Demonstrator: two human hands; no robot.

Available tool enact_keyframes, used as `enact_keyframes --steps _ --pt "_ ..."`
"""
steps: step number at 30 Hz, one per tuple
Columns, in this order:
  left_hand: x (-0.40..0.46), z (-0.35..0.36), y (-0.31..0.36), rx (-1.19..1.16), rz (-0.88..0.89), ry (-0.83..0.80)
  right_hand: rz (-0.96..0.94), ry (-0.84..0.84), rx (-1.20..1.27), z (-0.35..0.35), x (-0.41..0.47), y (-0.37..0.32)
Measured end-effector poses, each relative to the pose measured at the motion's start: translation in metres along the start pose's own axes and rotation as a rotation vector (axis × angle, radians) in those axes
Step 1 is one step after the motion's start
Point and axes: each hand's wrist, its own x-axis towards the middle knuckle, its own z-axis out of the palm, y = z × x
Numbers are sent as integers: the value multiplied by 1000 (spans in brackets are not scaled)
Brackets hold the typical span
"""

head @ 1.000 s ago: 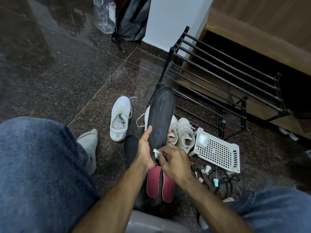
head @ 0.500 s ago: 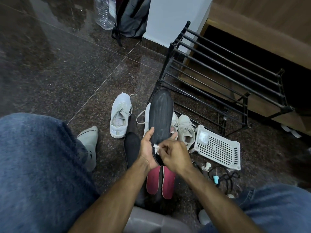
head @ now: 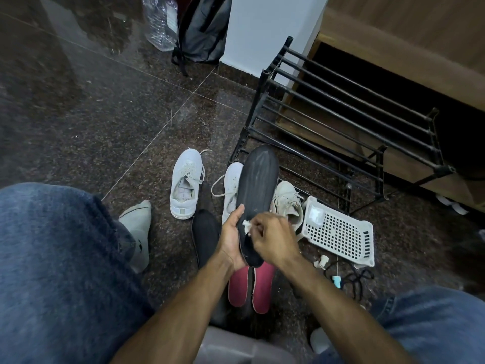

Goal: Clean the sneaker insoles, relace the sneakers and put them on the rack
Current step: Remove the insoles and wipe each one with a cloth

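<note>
Plainly the black insole [head: 258, 190] is light and bendy — the left hand [head: 232, 239] cradles its heel end above the floor [head: 105, 114], the right hand [head: 273, 236] pinching a white wipe [head: 246, 224] against it.

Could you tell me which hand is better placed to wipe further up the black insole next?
Right. The right hand already pinches the white wipe against the black insole, while the left hand has its grip on the insole's heel end.
</note>
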Motion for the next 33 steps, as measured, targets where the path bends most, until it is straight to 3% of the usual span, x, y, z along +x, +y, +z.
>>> enact_keyframes --steps 7,14,18,23,29,33 --pt "-4 6 -7 14 23 3 186 106 -21 -21 42 13" --pt "1 0 0 21 -17 14 9 -111 72 2 -13 10" --pt "0 3 -9 14 -6 20 9 8 -44 -9 15 19" --pt "-4 6 -8 54 9 -1 206 99 50 -14 37 27" --pt "-1 0 1 96 33 -4 -69 -163 105 2 -10 13" --pt "-1 3 -1 128 28 15 -90 -39 34 -3 6 12"
